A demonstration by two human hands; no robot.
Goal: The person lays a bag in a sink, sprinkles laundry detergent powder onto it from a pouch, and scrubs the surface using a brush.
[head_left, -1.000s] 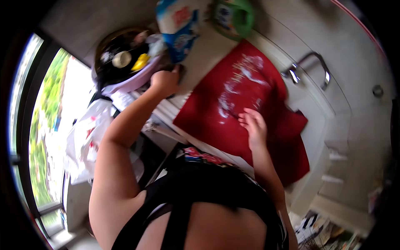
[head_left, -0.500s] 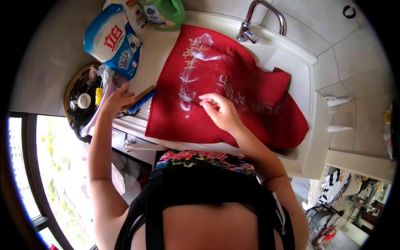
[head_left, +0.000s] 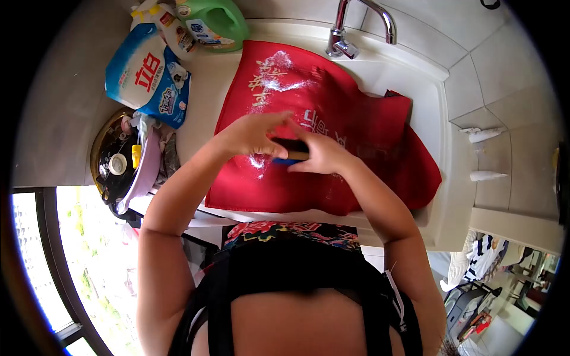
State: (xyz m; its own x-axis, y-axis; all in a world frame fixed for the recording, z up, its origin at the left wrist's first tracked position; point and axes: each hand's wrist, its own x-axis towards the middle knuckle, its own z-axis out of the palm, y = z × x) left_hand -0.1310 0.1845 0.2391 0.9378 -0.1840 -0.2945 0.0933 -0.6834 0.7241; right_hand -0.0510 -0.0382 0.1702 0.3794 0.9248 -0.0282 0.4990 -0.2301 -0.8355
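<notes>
A red cloth apron [head_left: 279, 193] with printed lettering lies spread over the sink edge and partly down into the basin, white powder scattered on its left half. Above it, a scrub brush [head_left: 295, 155] with a wooden back and blue bristles is held between both hands. My left hand [head_left: 252, 133] grips the brush's left end, its fingers reaching over the top. My right hand [head_left: 323, 153] closes on the right end, thumb below. Some blur and overlapping fingers hide part of the brush.
A blue-and-white detergent bag [head_left: 148, 77], a green jug [head_left: 217, 24] and a spray bottle [head_left: 175, 29] stand at the back left. Below them are a dark round lid [head_left: 113, 142] and a lilac basin [head_left: 145, 160]. The faucet [head_left: 341, 35] rises behind the white sink [head_left: 430, 113].
My left hand has moved right from the counter's left side, bringing the brush over the apron. My right hand has met it there and closed on the brush. The view has shifted slightly.
</notes>
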